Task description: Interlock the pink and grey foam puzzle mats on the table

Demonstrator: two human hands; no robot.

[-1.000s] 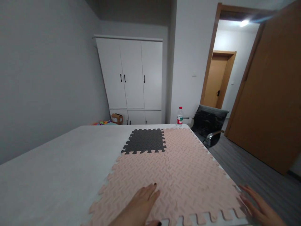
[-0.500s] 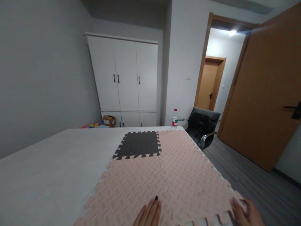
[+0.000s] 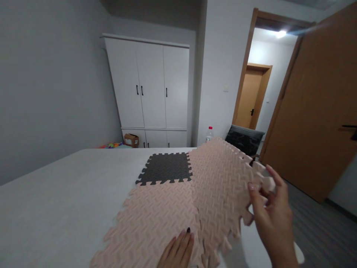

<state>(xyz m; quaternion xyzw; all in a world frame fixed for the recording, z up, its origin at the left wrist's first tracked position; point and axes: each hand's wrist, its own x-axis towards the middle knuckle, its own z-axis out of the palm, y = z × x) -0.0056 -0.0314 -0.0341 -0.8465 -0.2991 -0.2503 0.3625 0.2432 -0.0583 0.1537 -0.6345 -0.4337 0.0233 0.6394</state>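
Interlocking foam mat tiles lie on a grey table (image 3: 61,193). My right hand (image 3: 272,212) grips the outer edge of the right-hand pink tiles (image 3: 223,175) and holds that side lifted off the table, folded up along the seam. My left hand (image 3: 178,251) presses flat on the near left pink tile (image 3: 156,216), fingers together by the seam. A dark grey tile (image 3: 166,168) is joined at the far left of the pink ones and lies flat.
A water bottle (image 3: 209,134) stands at the table's far corner, partly hidden by the lifted mat. A black chair (image 3: 245,138) is beyond it. A white wardrobe (image 3: 152,87) lines the back wall, with a small box (image 3: 131,140) at its foot. An open wooden door (image 3: 320,108) is at the right.
My right hand has taken hold of the right edge of the pink tiles and raised that side up from the table. My left hand has stayed pressed on the near tile.
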